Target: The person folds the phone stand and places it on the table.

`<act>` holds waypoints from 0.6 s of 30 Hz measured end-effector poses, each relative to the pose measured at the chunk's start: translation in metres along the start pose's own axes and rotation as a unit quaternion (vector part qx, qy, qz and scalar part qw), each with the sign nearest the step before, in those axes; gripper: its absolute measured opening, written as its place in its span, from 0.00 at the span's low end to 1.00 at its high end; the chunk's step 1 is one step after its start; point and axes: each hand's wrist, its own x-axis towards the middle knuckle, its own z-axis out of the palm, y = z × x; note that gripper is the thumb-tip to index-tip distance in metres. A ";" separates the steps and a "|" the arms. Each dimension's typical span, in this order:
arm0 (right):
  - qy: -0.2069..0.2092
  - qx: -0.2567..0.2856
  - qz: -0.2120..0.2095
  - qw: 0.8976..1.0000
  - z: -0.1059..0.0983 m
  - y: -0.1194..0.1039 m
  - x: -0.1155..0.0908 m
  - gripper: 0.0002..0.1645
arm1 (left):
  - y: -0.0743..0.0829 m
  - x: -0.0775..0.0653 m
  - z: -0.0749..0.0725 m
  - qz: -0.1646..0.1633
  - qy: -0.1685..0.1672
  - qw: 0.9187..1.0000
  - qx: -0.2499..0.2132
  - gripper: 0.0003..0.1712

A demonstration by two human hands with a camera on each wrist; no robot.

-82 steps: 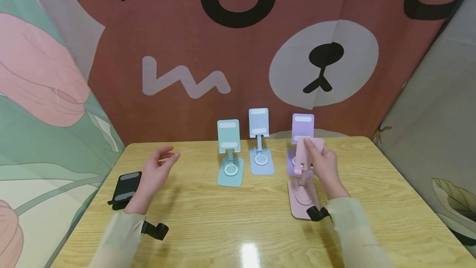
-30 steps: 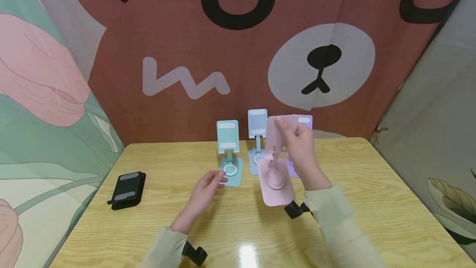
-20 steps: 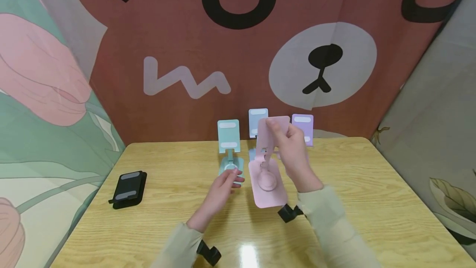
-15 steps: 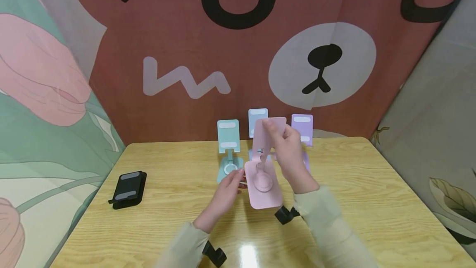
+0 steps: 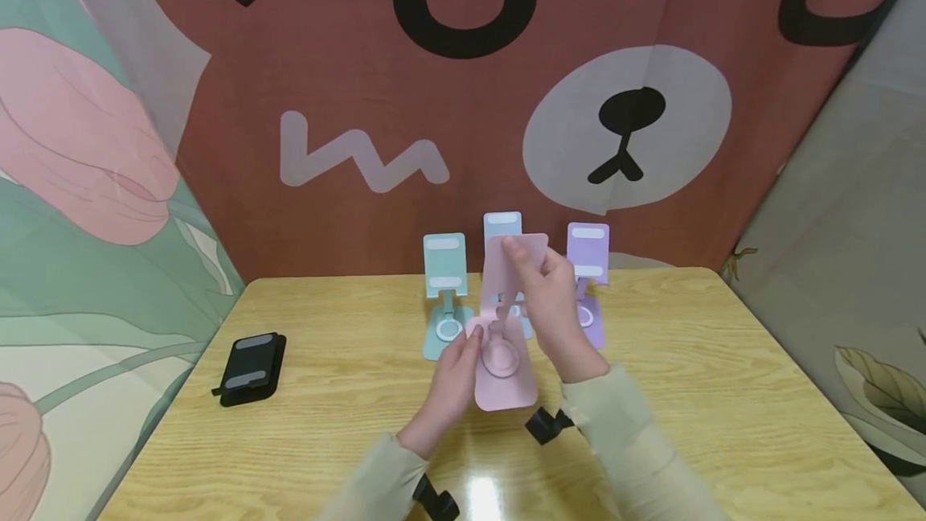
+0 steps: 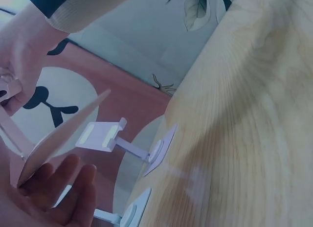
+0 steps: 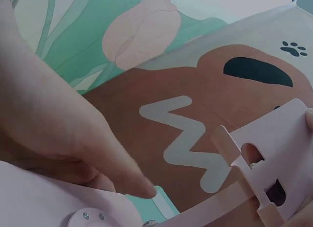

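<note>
A pink phone stand [image 5: 509,386] is held up off the table, its upper plate unfolded from the base. My right hand [image 5: 555,308] pinches the upper plate, thumb in front and fingers behind. At the base's left edge, my left hand [image 5: 450,383] grips with the thumb on top; the left wrist view shows its fingers [image 6: 58,188] curled underneath. Behind stand a teal phone stand [image 5: 444,264], a blue phone stand [image 5: 502,223] partly hidden by the pink one, and a purple phone stand [image 5: 589,252]. The right wrist view shows the pink stand's slotted plate [image 7: 281,134] closely.
A folded black phone stand [image 5: 253,368] lies at the left of the wooden table [image 5: 347,457]. A printed curtain [image 5: 347,63] with a bear face hangs right behind the table's back edge.
My right hand has lifted the pink stand from the right side and carried it left to the middle. My left hand has come over from beside the black stand and taken the base's edge.
</note>
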 end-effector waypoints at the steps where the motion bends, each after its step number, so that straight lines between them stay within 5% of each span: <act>1: 0.000 0.000 0.000 1.000 0.001 0.000 -0.001 0.25 | 0.000 0.000 0.001 0.001 0.005 1.000 -0.008 0.30; 18: -0.008 -0.010 0.037 0.999 0.004 -0.006 -0.005 0.28 | -0.002 0.006 0.004 0.015 0.098 0.994 -0.036 0.20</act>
